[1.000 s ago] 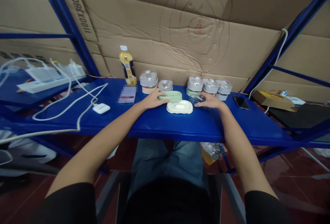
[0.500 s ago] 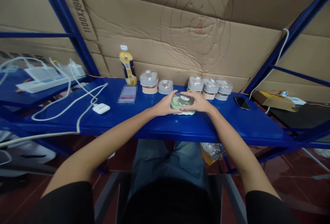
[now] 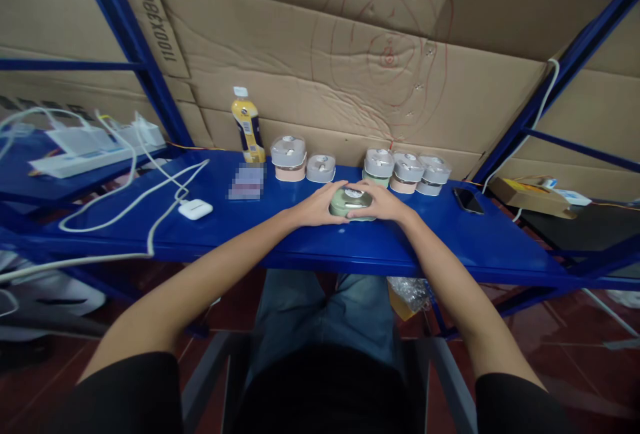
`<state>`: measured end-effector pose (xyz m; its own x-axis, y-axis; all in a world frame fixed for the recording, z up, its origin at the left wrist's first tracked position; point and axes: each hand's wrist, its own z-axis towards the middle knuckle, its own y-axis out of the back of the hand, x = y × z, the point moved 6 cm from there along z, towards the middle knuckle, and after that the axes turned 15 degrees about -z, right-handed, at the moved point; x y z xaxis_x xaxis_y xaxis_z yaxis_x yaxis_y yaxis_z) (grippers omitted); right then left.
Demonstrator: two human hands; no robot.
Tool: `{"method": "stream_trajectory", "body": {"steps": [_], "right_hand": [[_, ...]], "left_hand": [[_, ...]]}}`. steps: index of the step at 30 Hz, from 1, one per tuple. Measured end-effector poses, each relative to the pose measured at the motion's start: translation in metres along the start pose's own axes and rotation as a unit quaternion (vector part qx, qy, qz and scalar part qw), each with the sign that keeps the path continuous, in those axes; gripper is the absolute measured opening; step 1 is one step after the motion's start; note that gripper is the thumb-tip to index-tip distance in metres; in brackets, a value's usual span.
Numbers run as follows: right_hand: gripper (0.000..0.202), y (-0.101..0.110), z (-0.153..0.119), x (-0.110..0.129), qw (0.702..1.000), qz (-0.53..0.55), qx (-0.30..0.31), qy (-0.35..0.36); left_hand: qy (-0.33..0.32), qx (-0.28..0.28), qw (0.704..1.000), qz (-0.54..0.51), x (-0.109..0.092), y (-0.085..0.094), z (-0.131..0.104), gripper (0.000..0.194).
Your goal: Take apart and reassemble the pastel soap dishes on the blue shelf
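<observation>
Fingers (image 3: 335, 187) of the left hand (image 3: 315, 210) and the right hand (image 3: 387, 205) are wrapped around opposite ends of a green box (image 3: 346, 205), gripping it between them, thumbs on the near side. The box is held low at the middle of the blue bench (image 3: 280, 245). A round label can be made out on top; whether the rim is fully seated cannot be told. Pressure is probably best applied evenly from both ends, with the box kept flat and fingertips kept clear of any seam. Well apart, a white case (image 3: 195, 209) is seen to the left and a phone (image 3: 469, 200) to the right. Farther back, similar boxes (image 3: 290, 157) are lined up in two groups, with a bottle (image 3: 249, 127) standing left of them, before a cardboard wall (image 3: 260, 34).
</observation>
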<state>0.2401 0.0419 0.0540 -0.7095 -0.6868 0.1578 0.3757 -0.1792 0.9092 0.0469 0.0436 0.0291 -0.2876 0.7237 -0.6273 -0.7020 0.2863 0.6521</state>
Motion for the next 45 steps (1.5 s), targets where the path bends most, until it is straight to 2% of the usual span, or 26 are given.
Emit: {"method": "stream_trajectory", "body": {"steps": [4,9,11,14,18,20,22,25,28,30,33,36,40,45], "right_hand": [[0.093,0.006,-0.004,-0.010,0.998,-0.032,-0.045,-0.039],[0.081,0.023,-0.009,-0.019,0.989,-0.047,-0.115,-0.085],[0.072,0.031,-0.011,-0.023,0.983,-0.040,-0.149,-0.100],[0.064,0.037,-0.013,-0.030,0.976,-0.031,-0.175,-0.125],[0.054,0.031,-0.012,-0.032,0.978,-0.041,-0.157,-0.128],[0.048,0.027,-0.012,-0.031,0.981,-0.046,-0.142,-0.123],[0.046,0.023,-0.012,-0.030,0.983,-0.043,-0.129,-0.124],[0.044,0.023,-0.012,-0.028,0.984,-0.033,-0.121,-0.127],[0.042,0.025,-0.011,-0.025,0.984,-0.030,-0.125,-0.124],[0.040,0.026,-0.011,-0.023,0.984,-0.027,-0.126,-0.121],[0.038,0.025,-0.011,-0.022,0.986,-0.023,-0.115,-0.118],[0.036,0.023,-0.012,-0.022,0.987,-0.022,-0.102,-0.120],[0.034,0.025,-0.012,-0.021,0.986,-0.025,-0.110,-0.124],[0.048,0.026,-0.009,-0.003,0.988,-0.022,-0.125,-0.091]], "left_hand": [[0.032,-0.014,0.996,0.080,-0.011,0.009,-0.012,0.093],[0.112,-0.053,0.967,0.223,-0.030,0.010,-0.013,0.084],[0.134,-0.059,0.957,0.251,-0.031,0.005,-0.005,0.082],[0.164,-0.068,0.947,0.268,-0.021,-0.001,0.018,0.078],[0.181,-0.093,0.942,0.266,-0.006,-0.005,0.056,0.071],[0.192,-0.086,0.944,0.254,-0.001,-0.006,0.072,0.065],[0.197,-0.075,0.946,0.245,0.002,-0.004,0.083,0.059],[0.185,-0.076,0.947,0.251,0.004,0.009,0.086,0.053],[0.135,-0.094,0.948,0.271,0.006,0.027,0.079,0.051],[0.116,-0.097,0.948,0.282,0.011,0.036,0.073,0.058],[0.155,-0.078,0.941,0.290,0.023,0.041,0.065,0.074],[0.187,-0.073,0.937,0.288,0.025,0.035,0.053,0.078],[0.160,-0.092,0.941,0.284,0.001,0.019,0.020,0.073],[0.125,-0.108,0.956,0.241,-0.033,0.010,-0.035,0.049]]}}
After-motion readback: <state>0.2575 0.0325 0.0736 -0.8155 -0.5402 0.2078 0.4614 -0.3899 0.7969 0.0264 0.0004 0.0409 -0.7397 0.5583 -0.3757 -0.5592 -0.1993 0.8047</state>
